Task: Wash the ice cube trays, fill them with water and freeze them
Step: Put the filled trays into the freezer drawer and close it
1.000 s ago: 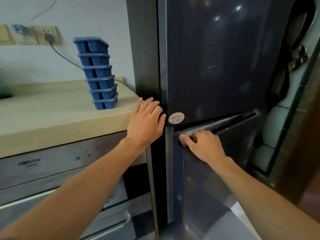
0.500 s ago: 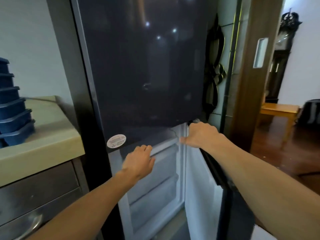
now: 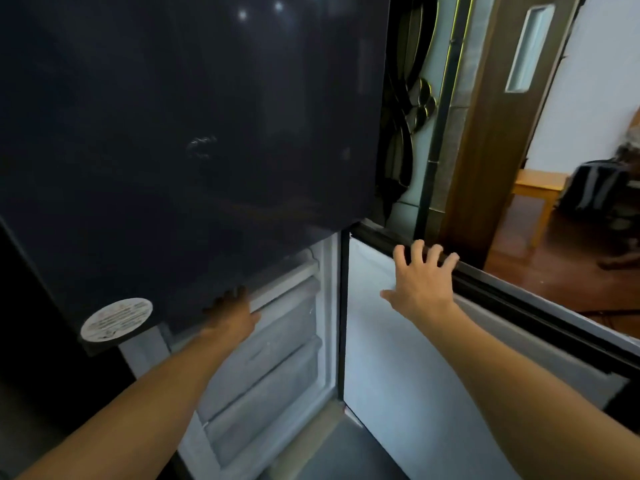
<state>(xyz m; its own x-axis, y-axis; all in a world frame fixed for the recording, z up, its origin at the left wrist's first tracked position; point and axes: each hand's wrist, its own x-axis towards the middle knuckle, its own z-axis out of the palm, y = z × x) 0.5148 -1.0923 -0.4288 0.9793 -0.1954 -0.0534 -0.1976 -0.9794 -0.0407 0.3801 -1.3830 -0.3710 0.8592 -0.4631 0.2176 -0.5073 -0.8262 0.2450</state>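
The lower freezer door (image 3: 433, 393) is standing wide open, swinging out toward the lower right of the frame, its pale inner face turned toward the camera. The right hand (image 3: 417, 287), right of centre, is resting against the top of that door, its grip apart: the fingers (image 3: 419, 251) are spreading wide and hooking over the dark seal along the door's upper edge, while the thumb is pointing left across the white liner.

The left hand (image 3: 233, 315), in the lower middle of the frame, is reaching into the open freezer compartment (image 3: 287, 341), just under the bottom edge of the dark upper fridge door (image 3: 190, 133). Its fingertips are lying at the front lip of the top drawer (image 3: 287, 277); shadow is hiding them, so I cannot tell whether that grip is closing on the drawer or only touching it. Two more frosted drawers are sitting below it, stacked one above the other.

A round white sticker (image 3: 116, 319) is showing at the lower left corner of the upper door. In the far right of the frame a wooden floor (image 3: 540, 271) and a wooden bench (image 3: 536, 192) are showing through a doorway.

The ice cube trays are not appearing anywhere in this view, and neither hand is carrying one.
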